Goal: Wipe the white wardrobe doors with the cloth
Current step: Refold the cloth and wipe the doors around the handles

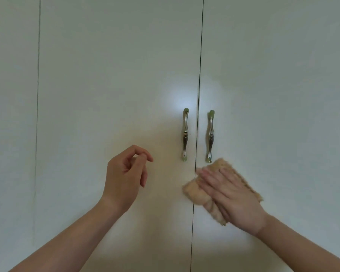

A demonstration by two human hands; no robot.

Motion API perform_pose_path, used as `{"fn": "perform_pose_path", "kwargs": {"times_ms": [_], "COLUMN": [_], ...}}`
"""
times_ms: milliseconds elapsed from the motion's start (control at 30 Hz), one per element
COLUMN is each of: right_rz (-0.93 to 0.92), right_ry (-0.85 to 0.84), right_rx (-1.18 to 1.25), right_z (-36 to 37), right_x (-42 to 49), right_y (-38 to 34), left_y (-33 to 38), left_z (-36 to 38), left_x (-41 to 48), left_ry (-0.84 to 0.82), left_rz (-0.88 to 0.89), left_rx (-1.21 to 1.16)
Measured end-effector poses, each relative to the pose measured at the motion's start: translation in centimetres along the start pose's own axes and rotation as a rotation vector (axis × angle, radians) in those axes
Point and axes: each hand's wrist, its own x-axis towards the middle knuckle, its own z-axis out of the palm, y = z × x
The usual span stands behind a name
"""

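We judged this to be a home, in a room with fitted clothes storage. We found tall white wardrobe doors [116,75] filling the whole view, flat-fronted and meeting at a narrow vertical seam [201,65]. Two curved metal handles [185,134] stood upright, one on either side of that seam. A second dark line at the left marked a further panel [12,95].

Three white door panels [12,134] [116,75] [273,75]; two metal handles [185,134] [210,136]; one cloth [192,191]; two hands [126,177] [232,199].
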Motion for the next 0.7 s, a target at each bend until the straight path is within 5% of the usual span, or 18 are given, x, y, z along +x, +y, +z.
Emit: {"fn": "perform_pose_path", "kwargs": {"times_ms": [133, 333, 600, 700], "right_rz": [0.357, 0.426, 0.346, 0.23], "right_ry": [0.318, 0.695, 0.254, 0.368], "right_rx": [0.136, 0.152, -0.123, -0.127], "right_z": [-3.8, -12.2, -7.0, -4.4], "right_x": [1.3, 14.8, 15.9, 12.9], "right_y": [1.6, 4.1, 3.1, 2.4], "left_y": [0.8, 2.2, 2.3, 1.8], "left_z": [0.8, 0.0, 0.9, 1.3], "left_x": [-1.1, -0.4, 0.7, 0.7], "left_ry": [-0.051, -0.041, 0.017, 0.032], "left_rz": [0.058, 0.079, 0.08, 0.075], "left_rx": [-0.015, 0.006, -0.017, -0.066]}}
